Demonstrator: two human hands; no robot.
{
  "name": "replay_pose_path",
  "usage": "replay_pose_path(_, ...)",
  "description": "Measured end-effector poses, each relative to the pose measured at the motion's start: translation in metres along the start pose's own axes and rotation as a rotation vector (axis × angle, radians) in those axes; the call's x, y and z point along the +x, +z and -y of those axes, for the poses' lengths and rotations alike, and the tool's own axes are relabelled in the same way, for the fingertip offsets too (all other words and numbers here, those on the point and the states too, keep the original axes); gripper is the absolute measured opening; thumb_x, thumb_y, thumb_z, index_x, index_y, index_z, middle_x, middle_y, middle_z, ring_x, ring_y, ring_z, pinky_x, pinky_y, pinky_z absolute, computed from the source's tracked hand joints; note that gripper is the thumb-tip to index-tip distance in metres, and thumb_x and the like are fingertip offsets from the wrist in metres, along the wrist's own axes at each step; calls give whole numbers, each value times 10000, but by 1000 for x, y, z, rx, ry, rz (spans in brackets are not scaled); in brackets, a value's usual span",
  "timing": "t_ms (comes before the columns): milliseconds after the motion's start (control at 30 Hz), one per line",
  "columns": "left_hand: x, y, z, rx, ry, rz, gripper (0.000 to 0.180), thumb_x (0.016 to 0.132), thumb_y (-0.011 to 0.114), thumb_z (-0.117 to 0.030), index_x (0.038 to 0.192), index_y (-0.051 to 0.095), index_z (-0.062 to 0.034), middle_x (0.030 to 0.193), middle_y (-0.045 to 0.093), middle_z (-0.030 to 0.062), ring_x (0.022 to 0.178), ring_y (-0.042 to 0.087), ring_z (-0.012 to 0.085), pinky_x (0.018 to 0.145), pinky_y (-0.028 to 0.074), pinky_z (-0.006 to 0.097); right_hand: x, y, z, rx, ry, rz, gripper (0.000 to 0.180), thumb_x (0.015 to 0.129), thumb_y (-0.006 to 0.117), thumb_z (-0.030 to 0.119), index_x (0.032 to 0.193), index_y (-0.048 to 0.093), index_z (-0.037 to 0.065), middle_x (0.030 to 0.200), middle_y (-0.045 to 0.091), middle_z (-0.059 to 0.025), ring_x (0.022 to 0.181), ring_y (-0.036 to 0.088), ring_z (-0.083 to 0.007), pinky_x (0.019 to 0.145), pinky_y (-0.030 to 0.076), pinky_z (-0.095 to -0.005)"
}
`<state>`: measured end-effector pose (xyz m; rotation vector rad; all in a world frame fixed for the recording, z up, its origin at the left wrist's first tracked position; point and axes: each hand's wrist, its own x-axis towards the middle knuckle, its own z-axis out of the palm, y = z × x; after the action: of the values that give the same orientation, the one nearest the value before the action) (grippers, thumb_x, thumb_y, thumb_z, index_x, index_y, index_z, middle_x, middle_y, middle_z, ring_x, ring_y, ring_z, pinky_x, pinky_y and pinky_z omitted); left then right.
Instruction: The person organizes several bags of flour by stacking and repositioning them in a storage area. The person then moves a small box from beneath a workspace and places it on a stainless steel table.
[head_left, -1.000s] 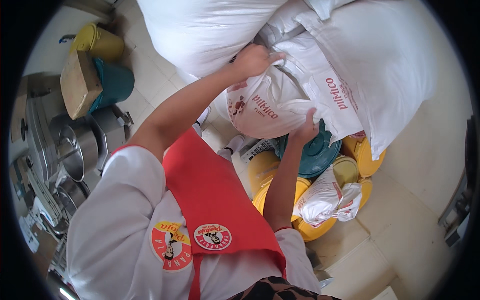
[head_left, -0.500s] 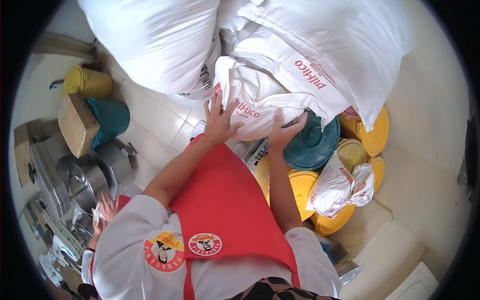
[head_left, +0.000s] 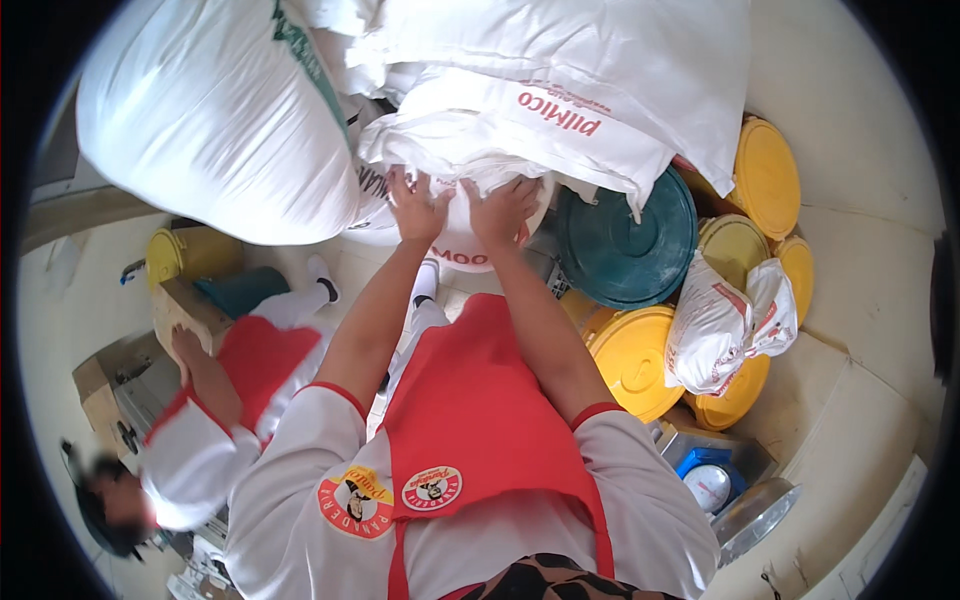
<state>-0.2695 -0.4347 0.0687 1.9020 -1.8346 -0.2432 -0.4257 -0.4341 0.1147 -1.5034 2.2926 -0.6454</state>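
Note:
A white flour sack [head_left: 462, 232] with red print stands upright in front of me, its top crumpled. My left hand [head_left: 420, 208] grips the upper left of this sack, fingers pointing away from me and thumb turned inward. On the right side my right hand [head_left: 503, 212] is closed on the same sack, with fingers bent into the cloth. The two hands are a short way apart, thumbs facing each other. The fingertips are partly hidden in the folds. Behind them lies a larger white sack [head_left: 640, 75], its printed flap [head_left: 560, 112] hanging toward my hands.
A bulging white sack [head_left: 220, 130] stands at the left. Right of my hands are a dark green lidded drum [head_left: 628, 240], yellow lidded tubs [head_left: 637, 365] and a tied white bag [head_left: 708, 325]. A co-worker [head_left: 205, 465] is at the left, with a hand by a brown box [head_left: 190, 305].
Both hands have come closer together and now grip the sack's upper part. The sack stands more upright and farther left. At the left the co-worker has come further into view.

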Motion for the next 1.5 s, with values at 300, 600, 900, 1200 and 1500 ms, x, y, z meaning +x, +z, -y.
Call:
replay_pose_path(300,-2,-25,13,-114,95,116,771,854,749,-454,1503,453,-163,1603,175,299,1475,178,517,1156,271,616,-29,-72,-98,496,-176,37,804,821,794,371,1426,472,-50,1385,523,-289,1316,481,-435,1118,382,-455)
replay_pose_path(600,-154,-56,178,-306,-10,382,756,894,717,-316,1548,389,-126,1555,324,316,1447,304,471,1161,328,492,-506,-112,-412,-614,487,686,703,938,546,642,1054,713,-31,975,719,-239,770,709,-400,710,544,-521)
replay_pose_path(900,-249,-81,361,420,26,1226,588,1010,466,-485,1163,689,37,1179,682,268,1128,640,407,984,499,482,-713,-83,-287,516,1383,214,574,914,701,422,1293,636,-5,1255,680,-162,1102,655,-342,767,599,-475)
replay_pose_path(1200,-188,33,98,284,1205,820,265,1010,461,-186,1105,696,-109,1014,721,181,942,691,360,797,551,499,-752,-95,-342,542,1006,-460,573,939,676,334,1355,578,-47,1140,697,-153,848,647,-197,614,532,-310)
replay_pose_path(1500,-256,47,-310,-496,1050,955,398,974,569,-341,1125,709,0,1110,714,202,1077,658,378,934,503,438,-905,-12,-267,909,1605,-542,441,942,662,354,1167,674,-26,920,710,-125,743,670,-241,681,548,-392)
